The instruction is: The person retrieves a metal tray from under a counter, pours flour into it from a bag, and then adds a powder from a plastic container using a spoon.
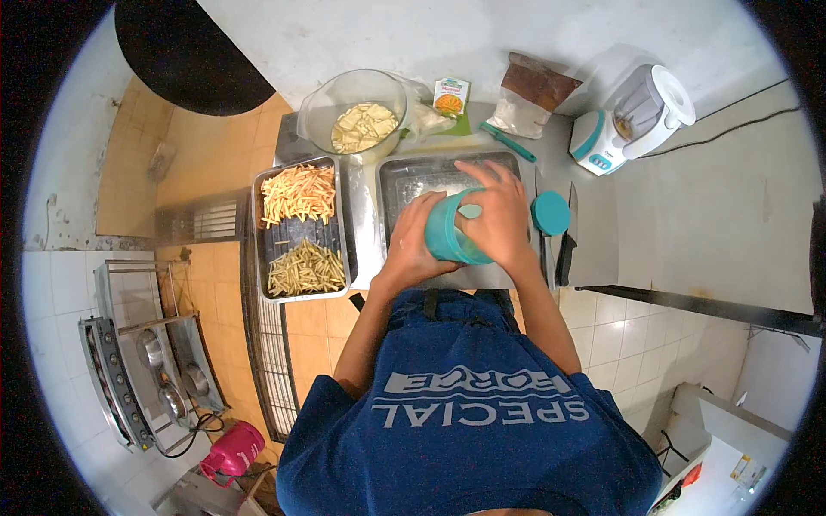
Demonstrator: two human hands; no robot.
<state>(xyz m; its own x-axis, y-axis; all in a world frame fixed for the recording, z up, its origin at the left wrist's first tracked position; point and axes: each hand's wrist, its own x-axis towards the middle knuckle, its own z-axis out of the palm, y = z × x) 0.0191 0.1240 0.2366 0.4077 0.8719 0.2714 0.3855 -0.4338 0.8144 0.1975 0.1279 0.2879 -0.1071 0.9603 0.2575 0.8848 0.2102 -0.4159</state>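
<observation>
In the head view I count one blue-green tub point(441, 230), one round lid point(551, 213), two trays point(297, 234), two piles of food sticks point(298, 193), one glass bowl point(311, 120), one black-handled knife point(565, 258) and one blender point(600, 142).

The tub is between the hands, tipped over the front tray. The left hand point(411, 251) grips its side at 9 o'clock. The right hand point(502, 219) is over its mouth at 3 o'clock, fingers spread; I cannot tell if it grips.

From the tub, the lid is near at 3 o'clock, the bowl at 11, the blender at 2. The sticks' tray is at 9, by the table's left edge. The table's front edge is close at 6. Grey table top point(714, 215) stretches far out at 3.
</observation>
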